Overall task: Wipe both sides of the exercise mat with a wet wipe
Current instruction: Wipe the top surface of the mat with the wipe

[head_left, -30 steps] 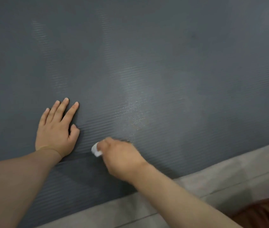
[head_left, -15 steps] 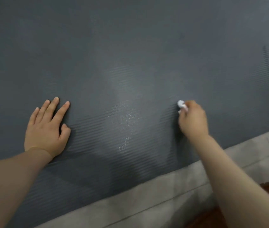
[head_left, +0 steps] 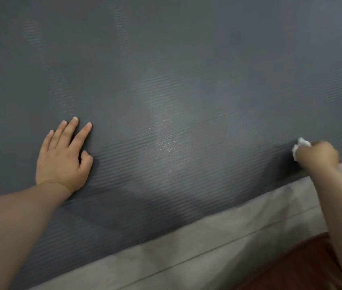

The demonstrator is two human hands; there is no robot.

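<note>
Nearest, at the lower right corner, a patch of reddish-brown fabric [head_left: 304,266] (what it belongs to cannot be told). Beyond it, grey tiled floor [head_left: 187,256] in a slanting band along the near edge of the exercise mat [head_left: 166,80]. On the mat just past that edge, the left hand [head_left: 63,158], palm down, fingers straight and slightly spread, thumb tucked in beside the palm, holding nothing, only pressing flat on the ribbed surface. Well apart to the right, close to the mat's near edge, the right hand [head_left: 316,153], blurred, grip closed around a bunched white wet wipe [head_left: 301,144] whose crumpled end pokes out past the knuckles and touches the mat. Between the two hands, a pale sheen on the dark grey ribs. Farther off, more mat filling the whole upper view, dull and evenly dark.
</note>
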